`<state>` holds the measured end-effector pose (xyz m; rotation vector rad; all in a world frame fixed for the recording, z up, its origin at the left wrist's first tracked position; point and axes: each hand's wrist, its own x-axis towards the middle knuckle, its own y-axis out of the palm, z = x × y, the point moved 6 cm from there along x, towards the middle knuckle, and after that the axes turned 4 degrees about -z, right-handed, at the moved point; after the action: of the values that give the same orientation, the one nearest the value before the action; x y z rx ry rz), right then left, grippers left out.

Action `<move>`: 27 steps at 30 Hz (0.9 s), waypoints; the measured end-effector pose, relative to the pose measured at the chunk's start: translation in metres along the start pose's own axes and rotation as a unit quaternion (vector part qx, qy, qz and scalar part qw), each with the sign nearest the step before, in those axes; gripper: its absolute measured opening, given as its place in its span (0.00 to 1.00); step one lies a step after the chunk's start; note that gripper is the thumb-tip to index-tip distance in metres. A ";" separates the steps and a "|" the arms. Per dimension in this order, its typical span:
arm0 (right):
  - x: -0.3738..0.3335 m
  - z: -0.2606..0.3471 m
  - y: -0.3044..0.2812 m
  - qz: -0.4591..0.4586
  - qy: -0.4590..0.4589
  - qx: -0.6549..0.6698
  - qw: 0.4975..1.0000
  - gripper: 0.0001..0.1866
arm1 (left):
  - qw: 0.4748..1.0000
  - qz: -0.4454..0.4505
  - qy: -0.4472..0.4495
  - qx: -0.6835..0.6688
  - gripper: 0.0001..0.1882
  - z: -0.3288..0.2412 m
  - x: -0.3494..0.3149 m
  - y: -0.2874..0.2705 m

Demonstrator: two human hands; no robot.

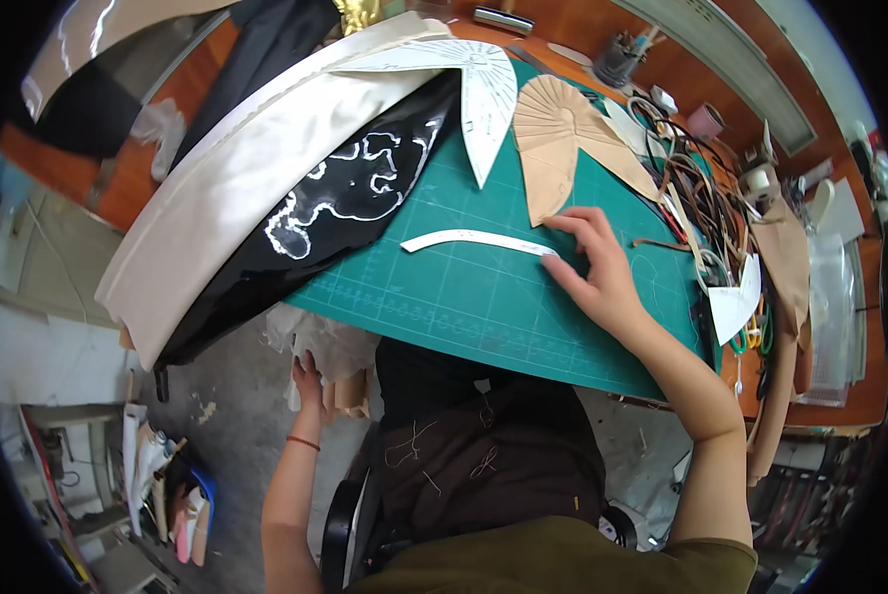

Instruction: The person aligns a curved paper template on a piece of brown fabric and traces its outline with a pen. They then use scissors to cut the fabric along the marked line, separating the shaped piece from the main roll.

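My right hand point(598, 272) rests over the green cutting mat point(444, 317), thumb and fingers apart. Its thumb touches the right end of a narrow curved white strip point(479, 238), while the index fingertip meets the pointed tip of a tan leather piece point(546, 148) with a pleated, fan-like top. Below the table edge on the left, my left hand point(307, 384) is at a crumpled clear plastic bag point(340, 348) and appears to grip its edge; the fingers are partly shaded. A white paper pattern point(486, 99) with radiating lines lies left of the leather piece.
Glossy black sheet material point(365, 188) and a cream satin-like roll point(266, 168) hang over the table's left side. Leather straps and cords point(696, 173) pile up at right, near scissors point(761, 327). A blue bin point(201, 495) with rolls stands on the floor at left.
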<state>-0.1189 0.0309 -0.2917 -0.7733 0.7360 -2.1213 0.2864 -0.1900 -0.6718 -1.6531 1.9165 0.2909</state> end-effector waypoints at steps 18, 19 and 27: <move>0.004 -0.007 0.002 0.014 -0.083 0.014 0.996 0.07 | 0.720 0.380 0.384 0.436 0.36 -0.098 -0.301 0.109; 0.003 -0.007 0.001 0.021 -0.067 0.023 0.997 0.07 | 0.692 0.397 0.382 0.467 0.37 -0.087 -0.304 0.113; 0.003 -0.005 0.003 0.021 -0.061 0.017 0.998 0.06 | 0.580 0.441 0.428 0.534 0.41 -0.082 -0.297 0.117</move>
<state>-0.1226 0.0284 -0.2958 -0.8543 0.6445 -2.0234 0.1683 0.0374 -0.4643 0.1930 2.5194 -1.3168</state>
